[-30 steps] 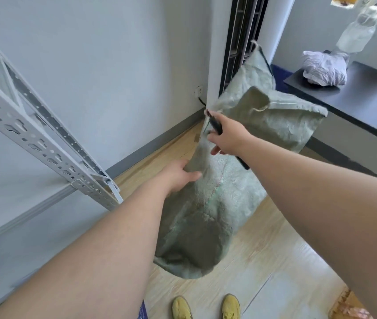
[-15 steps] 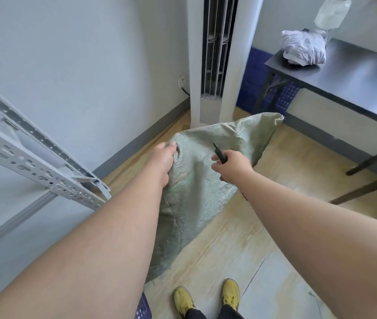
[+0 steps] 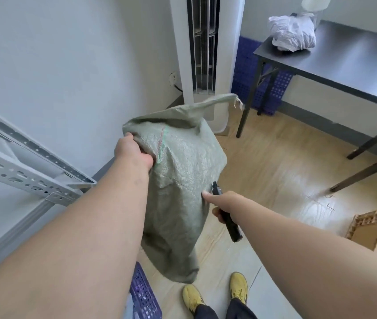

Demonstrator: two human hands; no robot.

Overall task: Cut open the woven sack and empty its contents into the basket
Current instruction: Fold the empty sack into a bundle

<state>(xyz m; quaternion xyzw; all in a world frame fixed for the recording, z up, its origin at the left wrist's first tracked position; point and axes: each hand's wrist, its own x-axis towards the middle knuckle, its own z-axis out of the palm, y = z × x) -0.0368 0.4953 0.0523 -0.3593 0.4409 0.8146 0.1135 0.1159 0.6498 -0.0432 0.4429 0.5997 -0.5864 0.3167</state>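
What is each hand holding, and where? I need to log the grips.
The left hand grips the green woven sack at its bunched upper edge. The right hand holds a black cutter by its handle.

Limp green woven sack (image 3: 178, 180), upright, off-floor

Left hand (image 3: 134, 153) clenched, right hand (image 3: 223, 203) gripping (both arms outstretched).

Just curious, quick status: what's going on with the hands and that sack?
Left hand grips green sack, held up. Right hand holds black cutter beside it. Wicker basket at right, nothing between.
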